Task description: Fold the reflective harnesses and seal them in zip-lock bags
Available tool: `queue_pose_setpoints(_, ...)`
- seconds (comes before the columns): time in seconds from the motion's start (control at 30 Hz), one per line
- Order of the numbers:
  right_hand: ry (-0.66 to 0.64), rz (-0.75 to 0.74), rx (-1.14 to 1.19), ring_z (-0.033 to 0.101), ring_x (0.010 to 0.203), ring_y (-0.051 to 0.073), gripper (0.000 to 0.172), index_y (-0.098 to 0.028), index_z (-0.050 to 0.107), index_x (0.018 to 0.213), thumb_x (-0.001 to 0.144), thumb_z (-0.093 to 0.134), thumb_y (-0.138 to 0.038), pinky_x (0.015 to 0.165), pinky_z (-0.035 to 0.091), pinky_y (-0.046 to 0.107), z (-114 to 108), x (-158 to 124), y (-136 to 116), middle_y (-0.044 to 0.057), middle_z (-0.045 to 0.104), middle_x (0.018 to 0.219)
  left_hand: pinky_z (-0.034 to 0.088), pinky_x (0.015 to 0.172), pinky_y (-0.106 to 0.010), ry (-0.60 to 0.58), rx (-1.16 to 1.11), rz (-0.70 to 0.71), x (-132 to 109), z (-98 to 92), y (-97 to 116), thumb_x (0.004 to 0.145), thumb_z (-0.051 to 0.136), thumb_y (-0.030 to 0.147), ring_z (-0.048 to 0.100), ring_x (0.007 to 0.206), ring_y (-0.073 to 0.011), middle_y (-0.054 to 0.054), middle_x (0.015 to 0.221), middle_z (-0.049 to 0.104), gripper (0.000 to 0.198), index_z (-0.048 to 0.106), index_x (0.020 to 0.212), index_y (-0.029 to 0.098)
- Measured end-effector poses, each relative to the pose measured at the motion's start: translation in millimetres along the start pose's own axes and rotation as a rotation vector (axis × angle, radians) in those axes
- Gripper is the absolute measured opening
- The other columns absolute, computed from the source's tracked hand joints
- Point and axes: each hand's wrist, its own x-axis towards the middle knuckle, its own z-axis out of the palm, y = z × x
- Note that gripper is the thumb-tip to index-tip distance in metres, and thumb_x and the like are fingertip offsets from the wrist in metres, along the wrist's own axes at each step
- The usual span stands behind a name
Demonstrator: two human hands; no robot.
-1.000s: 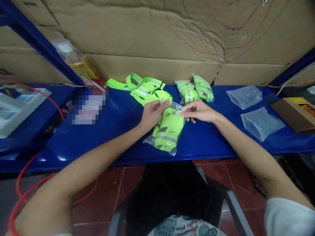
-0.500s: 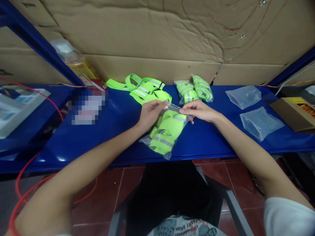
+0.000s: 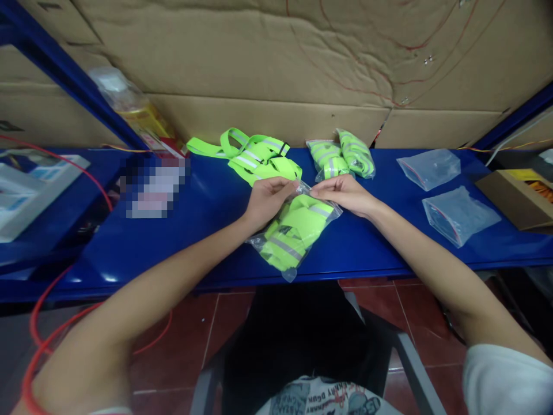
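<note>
A clear zip bag (image 3: 296, 233) with folded neon-yellow reflective straps inside lies tilted near the bench's front edge. My left hand (image 3: 271, 199) pinches its top edge at the left. Close beside it, my right hand (image 3: 343, 195) grips the same edge with thumb and fingers. Behind my hands, a loose neon reflective strap harness (image 3: 254, 155) is spread in loops. Two packed bags of straps (image 3: 339, 155) rest against the cardboard at the back. To the right lie two flat clear zip bags, a rear one (image 3: 430, 168) and a front one (image 3: 458, 216), with red seal lines.
The blue bench (image 3: 207, 230) meets a cardboard wall (image 3: 242, 63) with red wires. A bottle with yellow contents (image 3: 138, 112) stands back left. An open cardboard box (image 3: 516, 202) sits at the right. A red hose (image 3: 32, 357) loops at the left.
My right hand has slid left along the bag's top edge, closer to my left hand. The bag's upper right corner now shows past it.
</note>
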Motion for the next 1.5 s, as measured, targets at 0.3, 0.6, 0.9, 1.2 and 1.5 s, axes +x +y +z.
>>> queue_pose_setpoints(0.3,-0.001,-0.074,-0.067,0.054,0.057,0.009,0.036,-0.016,0.086,0.082,0.061,0.103,-0.04,0.053,0.039,0.025,6.7,-0.6,0.7,0.003,0.076,0.071,0.05,0.057,-0.024,-0.024,0.043,0.005,1.1,-2.6,2.2,0.076,0.091,0.042,0.069,0.065,-0.0136,-0.005,0.079,0.082,0.024,0.083,0.078,0.02)
queue_pose_setpoints(0.6,-0.019,-0.078,-0.109,0.053,0.058,0.009,0.041,-0.018,0.088,0.09,0.069,0.098,-0.052,0.055,0.039,0.025,5.6,-0.2,4.5,0.002,0.075,0.071,0.058,0.065,-0.027,-0.044,0.05,0.037,0.9,-4.4,0.0,0.078,0.091,0.046,0.076,0.073,-0.0164,-0.007,0.086,0.085,0.026,0.086,0.082,0.02)
queue_pose_setpoints(0.9,0.027,-0.095,-0.112,0.052,0.057,0.01,0.038,-0.018,0.089,0.087,0.061,0.102,-0.044,0.054,0.041,0.027,4.3,0.3,3.4,0.004,0.077,0.071,0.062,0.073,-0.029,-0.072,0.077,0.092,0.0,-4.6,-0.4,0.08,0.092,0.046,0.077,0.076,-0.0169,-0.008,0.09,0.086,0.026,0.088,0.086,0.021)
queue_pose_setpoints(1.2,0.032,-0.111,-0.133,0.052,0.056,0.011,0.039,-0.018,0.088,0.085,0.062,0.102,-0.046,0.053,0.04,0.027,5.7,0.6,6.2,0.005,0.078,0.072,0.065,0.082,-0.033,-0.112,0.091,0.129,-1.0,-4.6,5.1,0.079,0.091,0.047,0.079,0.082,-0.0195,-0.009,0.09,0.085,0.03,0.085,0.084,0.019)
queue_pose_setpoints(1.5,-0.017,-0.168,-0.192,0.056,0.058,0.011,0.038,-0.018,0.086,0.082,0.067,0.099,-0.05,0.054,0.043,0.027,9.0,-5.1,-1.6,0.004,0.076,0.071,0.064,0.079,-0.032,-0.186,0.14,0.131,-3.5,-4.5,7.7,0.081,0.09,0.044,0.077,0.079,-0.0177,-0.007,0.089,0.084,0.026,0.083,0.083,0.019)
